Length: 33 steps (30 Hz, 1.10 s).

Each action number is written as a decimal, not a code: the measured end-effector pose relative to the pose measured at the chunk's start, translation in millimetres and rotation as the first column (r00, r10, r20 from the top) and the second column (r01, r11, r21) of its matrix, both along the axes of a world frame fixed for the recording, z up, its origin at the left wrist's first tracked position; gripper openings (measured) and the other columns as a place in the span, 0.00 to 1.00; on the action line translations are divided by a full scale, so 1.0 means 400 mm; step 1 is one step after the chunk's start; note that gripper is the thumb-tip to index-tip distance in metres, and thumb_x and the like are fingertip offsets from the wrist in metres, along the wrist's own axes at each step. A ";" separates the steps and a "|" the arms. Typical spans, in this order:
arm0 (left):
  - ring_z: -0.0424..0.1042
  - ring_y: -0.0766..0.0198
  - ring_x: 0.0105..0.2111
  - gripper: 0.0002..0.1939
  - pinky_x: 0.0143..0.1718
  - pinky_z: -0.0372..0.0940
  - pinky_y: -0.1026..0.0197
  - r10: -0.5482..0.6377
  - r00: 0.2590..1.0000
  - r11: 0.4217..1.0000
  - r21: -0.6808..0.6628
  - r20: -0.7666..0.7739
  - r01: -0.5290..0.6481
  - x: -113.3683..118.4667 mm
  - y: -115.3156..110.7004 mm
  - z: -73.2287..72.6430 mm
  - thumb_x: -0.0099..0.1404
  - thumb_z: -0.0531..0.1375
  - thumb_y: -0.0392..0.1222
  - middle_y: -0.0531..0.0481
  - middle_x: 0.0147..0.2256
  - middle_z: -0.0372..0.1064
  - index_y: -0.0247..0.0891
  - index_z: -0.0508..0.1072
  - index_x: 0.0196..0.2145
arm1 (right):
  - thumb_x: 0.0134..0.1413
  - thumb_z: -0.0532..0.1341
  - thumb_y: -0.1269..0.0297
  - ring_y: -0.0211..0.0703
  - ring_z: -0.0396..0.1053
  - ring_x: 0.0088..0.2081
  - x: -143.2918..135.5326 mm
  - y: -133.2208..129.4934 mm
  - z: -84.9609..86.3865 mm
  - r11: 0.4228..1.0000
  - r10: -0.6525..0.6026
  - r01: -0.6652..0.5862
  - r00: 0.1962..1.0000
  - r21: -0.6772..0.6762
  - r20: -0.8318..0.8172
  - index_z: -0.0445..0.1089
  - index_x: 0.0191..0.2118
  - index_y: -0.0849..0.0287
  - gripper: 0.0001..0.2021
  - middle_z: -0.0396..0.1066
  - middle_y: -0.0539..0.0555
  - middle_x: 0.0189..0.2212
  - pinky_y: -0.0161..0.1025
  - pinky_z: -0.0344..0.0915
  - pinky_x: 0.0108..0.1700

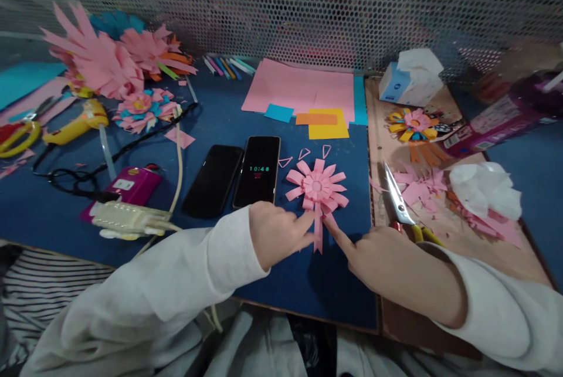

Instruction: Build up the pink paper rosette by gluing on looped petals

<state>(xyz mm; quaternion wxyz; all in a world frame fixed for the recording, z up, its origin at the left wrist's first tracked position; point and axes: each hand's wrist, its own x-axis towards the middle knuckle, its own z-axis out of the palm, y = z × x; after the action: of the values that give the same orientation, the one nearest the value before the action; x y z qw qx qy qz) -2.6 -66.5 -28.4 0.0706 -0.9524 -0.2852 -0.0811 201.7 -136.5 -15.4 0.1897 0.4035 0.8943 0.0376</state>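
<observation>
A pink paper flower (pixel 317 186) with looped petals and a ribbon-like stem lies flat on the blue table. Beside its stem, my left hand (pixel 279 233) has the index finger and thumb reaching out, apart, with the tips at the paper strip. From the other side, my right hand (pixel 387 257) stretches its index finger to the base of the flower, its other fingers curled under. Neither hand is wrapped round anything. Just above the flower lie small folded pink paper loops (pixel 304 154). Scissors (pixel 402 207) with yellow handles rest close to my right wrist.
Two phones (pixel 257 172) lie left of the flower. A yellow glue gun (pixel 83 122), a power strip (pixel 127 218) and cables spread further left. Pink paper sheets (pixel 299 87), markers (pixel 229 68), a tissue box (pixel 409 81) and a purple bottle (pixel 505 110) stand or lie behind and right.
</observation>
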 end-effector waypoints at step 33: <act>0.69 0.55 0.16 0.21 0.17 0.48 0.63 0.347 0.935 0.936 -0.035 -0.077 -0.350 0.033 0.034 0.001 0.62 0.51 0.56 0.48 0.13 0.64 0.36 0.71 0.28 | 0.53 0.49 0.80 0.41 0.68 0.18 -0.021 0.029 -0.002 0.999 -0.035 0.035 0.999 -0.031 0.006 0.46 0.64 0.70 0.31 0.67 0.51 0.15 0.34 0.43 0.20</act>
<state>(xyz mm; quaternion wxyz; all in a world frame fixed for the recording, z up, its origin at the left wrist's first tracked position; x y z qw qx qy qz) 10.5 -52.7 -28.1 0.0706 -0.8904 -0.4488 -0.0272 193.4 -124.8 -16.3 0.1990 0.4159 0.8871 0.0213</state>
